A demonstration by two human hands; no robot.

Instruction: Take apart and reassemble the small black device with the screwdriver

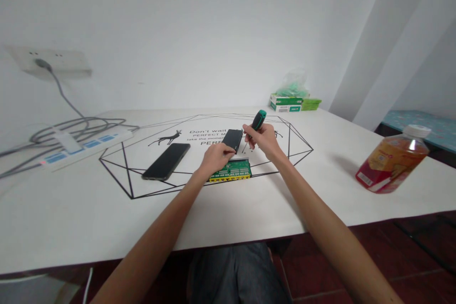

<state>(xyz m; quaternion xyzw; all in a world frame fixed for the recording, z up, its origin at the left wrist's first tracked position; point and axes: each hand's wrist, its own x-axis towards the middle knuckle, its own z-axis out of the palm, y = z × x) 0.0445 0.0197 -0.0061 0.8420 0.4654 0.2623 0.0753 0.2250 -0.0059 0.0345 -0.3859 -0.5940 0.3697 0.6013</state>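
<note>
My right hand (pixel 265 140) grips a screwdriver (pixel 259 118) by its green and black handle, the thin shaft slanting down toward the table. Beside it, my left hand (pixel 215 157) has its thumb and fingers pinched together near the lower end of a flat dark rectangular object (pixel 232 139); whatever lies between the fingertips is too small to make out. Just below the hands is a green circuit board (pixel 237 168) with a row of yellow ports along its near edge, partly covered by my left hand. Small dark specks, perhaps screws, lie near the screwdriver tip.
A black smartphone (pixel 166 161) lies to the left. Beyond it are a white power strip (pixel 87 146) and tangled grey cables (pixel 85 126). A bottle of orange drink (pixel 392 159) stands at the right. Green and white boxes (pixel 287 102) sit by the wall.
</note>
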